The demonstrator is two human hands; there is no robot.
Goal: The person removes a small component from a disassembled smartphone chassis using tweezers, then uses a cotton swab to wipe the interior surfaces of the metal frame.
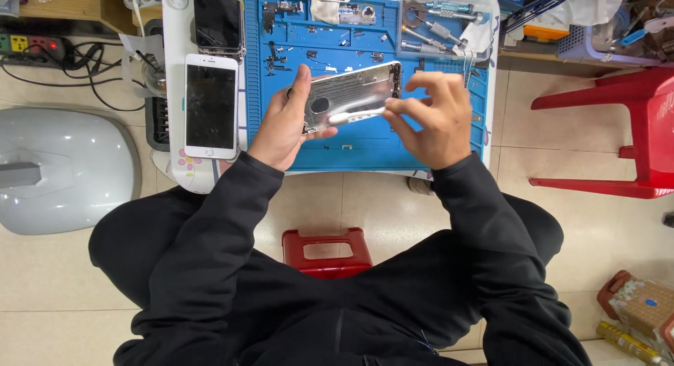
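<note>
The blue work mat covers the low table and carries small screws and parts. A red chair stands to the right. A white phone lies face up just left of the mat. The silver phone housing is held above the mat, inner side up. The left hand is closed around the housing's left end. The right hand pinches a thin white tool whose tip touches the housing.

mat front bare | rear: screwdrivers, small parts | left: white phone
</note>
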